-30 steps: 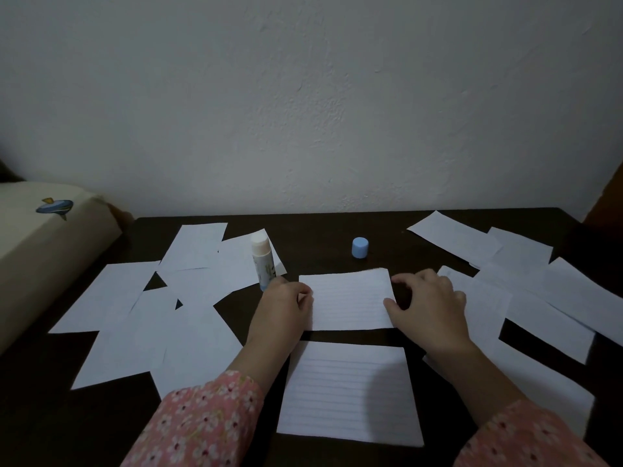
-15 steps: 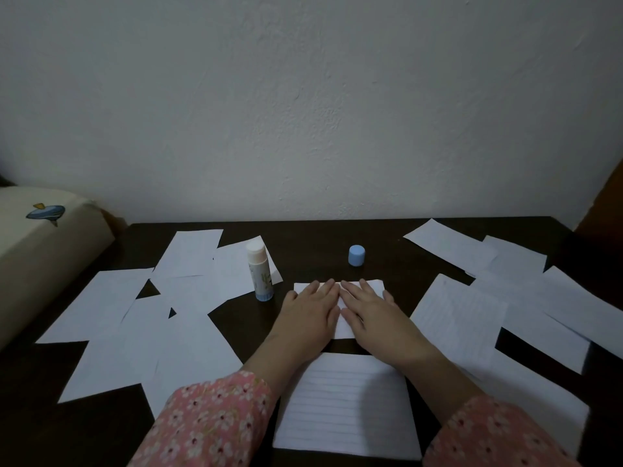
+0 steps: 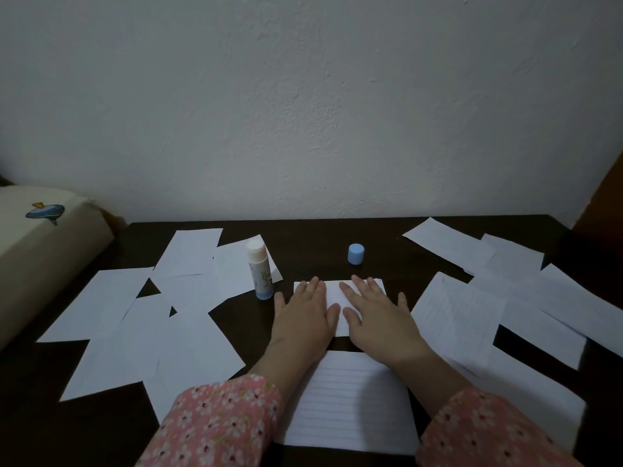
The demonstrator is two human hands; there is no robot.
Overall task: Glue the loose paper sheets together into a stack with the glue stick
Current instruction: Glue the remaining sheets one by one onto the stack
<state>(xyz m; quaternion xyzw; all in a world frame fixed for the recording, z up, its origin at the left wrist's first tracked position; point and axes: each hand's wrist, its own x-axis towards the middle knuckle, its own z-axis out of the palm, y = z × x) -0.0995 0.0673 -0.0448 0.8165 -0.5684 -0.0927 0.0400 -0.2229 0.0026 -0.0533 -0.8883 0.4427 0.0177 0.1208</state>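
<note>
Head view: left hand (image 3: 303,318) and right hand (image 3: 377,318), fingers spread flat, press the paper stack (image 3: 337,298) on the bench (image 3: 303,237) beside the uncapped glue stick (image 3: 259,269); uneven pressing could skew sheets.

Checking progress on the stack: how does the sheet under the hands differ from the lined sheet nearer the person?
The pressed sheet lies under the flat left hand and right hand; the lined sheet lies untouched. The pressed sheet looks smaller and sits farther away, the lined sheet closer. Both are white and lie flat on the dark table.
</note>
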